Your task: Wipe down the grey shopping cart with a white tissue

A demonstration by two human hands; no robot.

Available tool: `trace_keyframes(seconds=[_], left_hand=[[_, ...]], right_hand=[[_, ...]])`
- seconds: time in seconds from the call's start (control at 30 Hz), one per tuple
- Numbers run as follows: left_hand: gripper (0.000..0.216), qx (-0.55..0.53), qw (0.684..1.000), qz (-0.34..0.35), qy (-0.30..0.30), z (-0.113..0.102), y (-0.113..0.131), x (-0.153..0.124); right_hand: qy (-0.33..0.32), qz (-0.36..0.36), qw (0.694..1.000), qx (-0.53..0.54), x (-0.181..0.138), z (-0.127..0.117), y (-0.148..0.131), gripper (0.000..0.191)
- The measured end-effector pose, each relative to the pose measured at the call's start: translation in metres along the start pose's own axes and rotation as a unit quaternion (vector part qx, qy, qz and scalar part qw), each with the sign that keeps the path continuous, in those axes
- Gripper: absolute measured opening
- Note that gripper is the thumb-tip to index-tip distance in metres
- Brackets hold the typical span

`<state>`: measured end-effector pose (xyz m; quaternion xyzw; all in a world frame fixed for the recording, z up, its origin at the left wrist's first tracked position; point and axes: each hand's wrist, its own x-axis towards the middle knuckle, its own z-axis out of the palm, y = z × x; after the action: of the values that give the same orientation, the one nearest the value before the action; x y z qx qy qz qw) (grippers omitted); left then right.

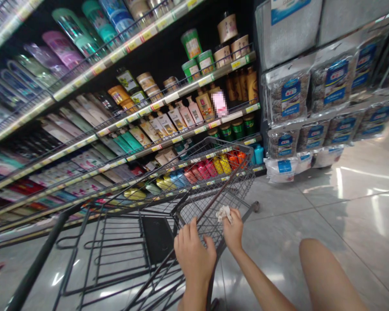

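A black wire shopping cart (pixel 116 255) stands in front of me, slanted in view. My left hand (pixel 195 252) lies over its near side rail, fingers bent over the bar and thumb apart on the right; the fingertips are partly hidden. Just to the right, my right hand (pixel 233 231) is closed on a crumpled whitish tissue (pixel 224 214), pinched between the fingers above the cart's near side. Through the wire mesh I see the floor and the lower shelf. A dark flat panel (pixel 157 239) sits inside the cart.
Beyond the cart runs a shelf rack (pixel 168 140) of bottles, tubs and jars. Packs of steel wool scourers (pixel 290 101) hang at the rack's right end. Grey shiny tiles (pixel 285 216) cover the floor. My bent knee (pixel 324 268) shows at lower right.
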<state>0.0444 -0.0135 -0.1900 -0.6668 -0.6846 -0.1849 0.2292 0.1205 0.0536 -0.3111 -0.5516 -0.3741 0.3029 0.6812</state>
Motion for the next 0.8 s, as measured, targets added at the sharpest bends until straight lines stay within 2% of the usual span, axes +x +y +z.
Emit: trace_keyframes(seconds=[0.33, 0.43, 0.53, 0.7, 0.8], left_hand=[[0.039, 0.001, 1.000, 0.014, 0.009, 0.000, -0.001, 0.000], [0.039, 0.005, 1.000, 0.014, 0.015, 0.001, -0.001, 0.000], [0.036, 0.011, 1.000, 0.006, 0.021, 0.002, 0.000, 0.000], [0.033, -0.009, 0.999, -0.040, 0.029, 0.002, 0.005, 0.002], [0.041, -0.030, 0.998, -0.056, 0.018, 0.004, 0.013, 0.002]], right_hand=[[-0.032, -0.034, 0.999, -0.024, 0.005, -0.006, 0.022, 0.018], [-0.027, -0.009, 0.999, -0.038, 0.007, -0.015, 0.038, 0.012], [0.005, 0.028, 0.998, -0.054, 0.011, -0.020, 0.048, 0.012], [0.094, 0.027, 0.993, -0.067, 0.025, -0.012, 0.037, 0.023], [0.069, 0.039, 0.994, -0.074, 0.034, -0.005, 0.028, 0.023]])
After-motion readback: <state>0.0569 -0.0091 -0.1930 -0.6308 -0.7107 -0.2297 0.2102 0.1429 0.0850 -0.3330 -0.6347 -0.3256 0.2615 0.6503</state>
